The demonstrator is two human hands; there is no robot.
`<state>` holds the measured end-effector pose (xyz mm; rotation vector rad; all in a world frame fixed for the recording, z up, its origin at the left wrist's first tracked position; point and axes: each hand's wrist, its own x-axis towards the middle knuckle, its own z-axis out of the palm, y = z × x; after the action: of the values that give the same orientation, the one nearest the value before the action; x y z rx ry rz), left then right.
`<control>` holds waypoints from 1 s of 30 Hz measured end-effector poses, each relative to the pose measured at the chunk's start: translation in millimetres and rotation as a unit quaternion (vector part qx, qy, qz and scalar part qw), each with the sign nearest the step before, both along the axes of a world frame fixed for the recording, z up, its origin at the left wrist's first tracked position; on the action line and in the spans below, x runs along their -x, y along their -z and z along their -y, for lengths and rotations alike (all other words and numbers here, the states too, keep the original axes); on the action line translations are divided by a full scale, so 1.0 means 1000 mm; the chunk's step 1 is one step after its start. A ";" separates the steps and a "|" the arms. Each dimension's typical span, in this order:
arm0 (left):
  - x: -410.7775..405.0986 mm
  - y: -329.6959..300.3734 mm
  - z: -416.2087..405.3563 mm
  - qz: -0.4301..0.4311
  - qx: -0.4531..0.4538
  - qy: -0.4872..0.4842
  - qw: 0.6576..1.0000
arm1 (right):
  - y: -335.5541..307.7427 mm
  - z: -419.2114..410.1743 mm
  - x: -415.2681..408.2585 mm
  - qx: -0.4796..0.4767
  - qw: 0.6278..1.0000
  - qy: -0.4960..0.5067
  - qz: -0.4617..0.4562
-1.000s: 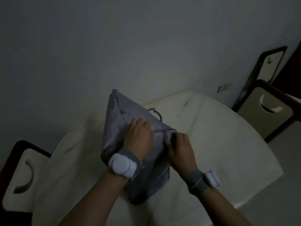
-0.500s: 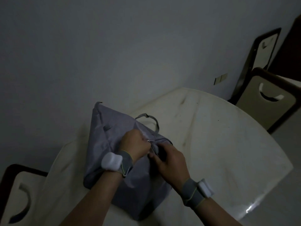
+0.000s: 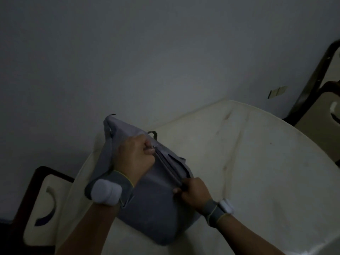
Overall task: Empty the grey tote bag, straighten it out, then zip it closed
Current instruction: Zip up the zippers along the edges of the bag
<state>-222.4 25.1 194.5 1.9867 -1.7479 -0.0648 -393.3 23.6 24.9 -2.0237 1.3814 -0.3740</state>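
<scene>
The grey tote bag (image 3: 147, 208) lies on a round cream table (image 3: 257, 181), near the table's left edge and close to the person. Its cloth sags and creases wherever nothing holds it, so I judge it soft, light and limp: it keeps no shape of its own and will buckle under a push. The zip (image 3: 168, 167) runs along the top, from the far upper end down toward the near right corner, and is pulled fairly straight between the two hands. Whether its teeth are already joined along this stretch is too dark to tell.

The left hand (image 3: 135, 160) has its fingers curled at the far end of the zip, pinching what looks like the slider or the cloth right by it; I cannot tell which. The right hand (image 3: 195, 192) pinches the near end of the zip line, fingers and thumb pressed together on the fabric. A small grey handle loop (image 3: 153, 134) pokes up just beyond the left hand.

With cloth this slack, the sensible places to hold are the ones now taken: one hand anchoring an end of the zip track, the other on the pull, the line kept taut between them so the slider does not bunch the fabric or catch the loose flap beside the track. No contents are visible outside the bag.

Both wrists carry grey bands with white pods. A dark-framed chair (image 3: 42, 203) with a cream seat stands at the left, another chair (image 3: 322, 126) at the right, and a plain grey wall (image 3: 147, 52) rises behind.
</scene>
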 end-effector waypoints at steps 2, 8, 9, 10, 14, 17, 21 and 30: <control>-0.009 -0.006 0.003 -0.039 0.037 -0.014 0.998 | -0.005 0.020 0.010 0.075 0.996 0.017 -0.043; -0.028 0.025 -0.022 -0.181 0.141 -0.089 0.969 | -0.097 0.048 0.051 0.212 0.954 0.048 -0.204; -0.025 0.048 -0.036 -0.210 0.123 -0.093 0.965 | -0.103 0.040 0.057 0.214 0.944 0.042 -0.247; -0.022 0.073 -0.049 -0.236 0.097 -0.097 0.962 | -0.105 0.030 0.060 0.212 0.936 0.031 -0.278; 0.005 0.162 -0.105 -0.252 -0.036 -0.069 0.965 | -0.060 -0.036 0.031 0.131 0.952 -0.098 -0.259; 0.015 0.188 -0.125 -0.221 -0.086 -0.026 0.971 | -0.034 -0.082 -0.010 0.111 0.964 -0.163 -0.176; -0.005 0.200 -0.135 -0.191 -0.108 -0.030 0.975 | -0.007 -0.090 -0.012 0.115 0.960 -0.171 -0.188; -0.008 0.217 -0.145 -0.169 -0.091 -0.058 0.980 | 0.014 -0.023 0.129 0.068 0.946 -0.039 -0.314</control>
<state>-214.0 170.0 -22.5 2.0567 -1.4498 -0.5097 -522.5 47.0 10.5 -2.4243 1.6630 0.2493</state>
